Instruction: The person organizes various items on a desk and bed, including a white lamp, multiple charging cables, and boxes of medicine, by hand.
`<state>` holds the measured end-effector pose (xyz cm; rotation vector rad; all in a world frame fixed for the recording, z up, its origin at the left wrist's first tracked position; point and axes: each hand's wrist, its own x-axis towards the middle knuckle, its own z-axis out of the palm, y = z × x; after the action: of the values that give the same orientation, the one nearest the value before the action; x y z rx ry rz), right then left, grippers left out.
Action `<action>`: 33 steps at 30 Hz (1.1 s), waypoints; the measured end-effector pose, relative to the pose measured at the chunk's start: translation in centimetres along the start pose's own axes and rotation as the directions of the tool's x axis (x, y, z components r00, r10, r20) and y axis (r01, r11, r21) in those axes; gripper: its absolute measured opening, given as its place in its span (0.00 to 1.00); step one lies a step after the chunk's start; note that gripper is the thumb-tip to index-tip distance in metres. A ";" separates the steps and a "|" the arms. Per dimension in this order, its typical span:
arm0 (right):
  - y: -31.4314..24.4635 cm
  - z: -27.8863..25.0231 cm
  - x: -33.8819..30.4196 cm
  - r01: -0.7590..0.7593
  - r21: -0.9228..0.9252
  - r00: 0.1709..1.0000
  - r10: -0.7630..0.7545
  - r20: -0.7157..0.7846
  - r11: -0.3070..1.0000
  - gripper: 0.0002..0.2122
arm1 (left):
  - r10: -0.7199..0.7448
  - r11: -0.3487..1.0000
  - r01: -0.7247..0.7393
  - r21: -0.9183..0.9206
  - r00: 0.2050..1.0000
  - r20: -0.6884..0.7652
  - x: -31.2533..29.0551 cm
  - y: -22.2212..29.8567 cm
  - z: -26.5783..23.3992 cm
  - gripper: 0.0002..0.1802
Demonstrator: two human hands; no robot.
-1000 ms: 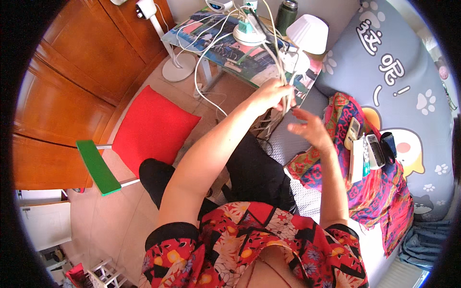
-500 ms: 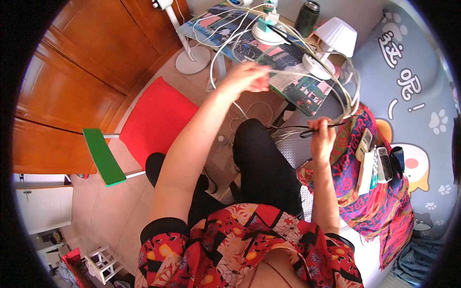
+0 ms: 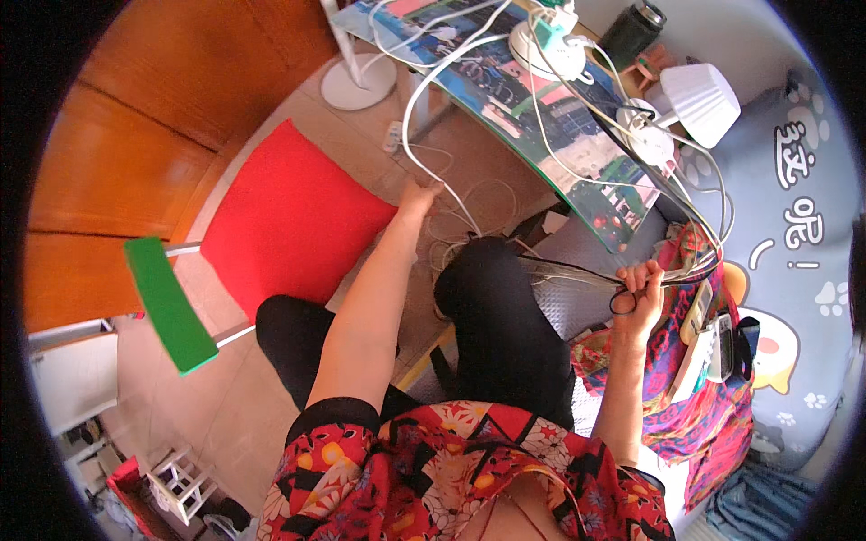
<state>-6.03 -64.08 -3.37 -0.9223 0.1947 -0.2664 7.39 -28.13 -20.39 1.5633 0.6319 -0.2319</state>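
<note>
A bundle of thin white and black cables point(image 3: 585, 273) stretches from beside my knee to my right hand point(image 3: 639, 293), whose fingers are curled round it. A small black loop of cable dangles at that hand's left side. Past the hand the white cables point(image 3: 724, 212) bend up in an arc toward the table. Below the table's left front edge, my left hand point(image 3: 419, 200) is at a thick white cable point(image 3: 415, 149) hanging from the tabletop. Its fingertips meet the cable and look pinched on it; the other fingers are mostly hidden behind the hand.
The glass-topped table point(image 3: 505, 86) carries a round white power strip point(image 3: 541, 52), a white lamp point(image 3: 699, 104) and a dark bottle point(image 3: 633, 36). A red-seated chair point(image 3: 293, 216) stands left. Remotes point(image 3: 720, 347) lie on a patterned cloth point(image 3: 672, 406) at right. Loose cables point(image 3: 492, 203) trail under the table.
My left hand has come down from above the table's front edge, off a pale cable, to the hanging white cable. My right hand, still on the bundle, sits lower in view. The view has shifted.
</note>
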 end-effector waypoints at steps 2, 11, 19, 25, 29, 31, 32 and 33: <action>-0.3 0.5 -0.4 -0.004 -0.031 0.998 0.002 -0.058 1.000 0.13 | -0.069 0.986 0.074 -0.148 0.997 0.034 1.1 -0.9 0.9 0.39; -0.8 -0.7 0.2 -0.091 0.043 0.995 0.089 0.054 0.995 0.14 | -0.158 0.869 0.270 -0.416 0.946 0.284 4.8 -1.3 1.4 0.14; -1.0 -3.5 1.0 -0.087 -0.190 0.984 0.054 -0.172 0.978 0.15 | 0.457 0.688 -0.534 -0.491 0.845 -0.279 1.7 12.4 -8.1 0.12; -0.4 -4.6 1.5 -0.104 -0.155 0.964 0.061 -0.259 0.982 0.15 | 0.907 0.318 -0.885 0.341 0.180 -0.380 -3.0 24.1 -17.7 0.07; -0.8 -5.5 1.7 -0.112 -0.196 0.951 0.048 -0.304 0.974 0.15 | 0.984 -0.016 -0.658 0.753 -0.145 -0.106 -5.6 29.3 -19.7 0.11; -0.2 -5.4 1.8 -0.155 -0.229 0.935 0.068 -0.348 0.961 0.14 | 0.985 -0.127 -0.565 0.815 -0.172 0.034 -7.3 31.3 -20.5 0.10; 0.1 -5.3 1.8 -0.177 -0.246 0.926 0.077 -0.370 0.953 0.14 | 0.959 -0.236 -0.460 0.856 -0.250 0.131 -7.6 32.4 -21.4 0.10; 0.1 -5.7 1.8 -0.227 -0.268 0.918 0.113 -0.381 0.936 0.13 | 0.946 -0.289 -0.419 0.861 -0.259 0.192 -8.1 33.0 -21.4 0.10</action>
<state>-5.90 -68.84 -6.93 -1.1540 0.6716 -0.2436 13.05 -8.61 14.29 2.5011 -0.4995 1.7200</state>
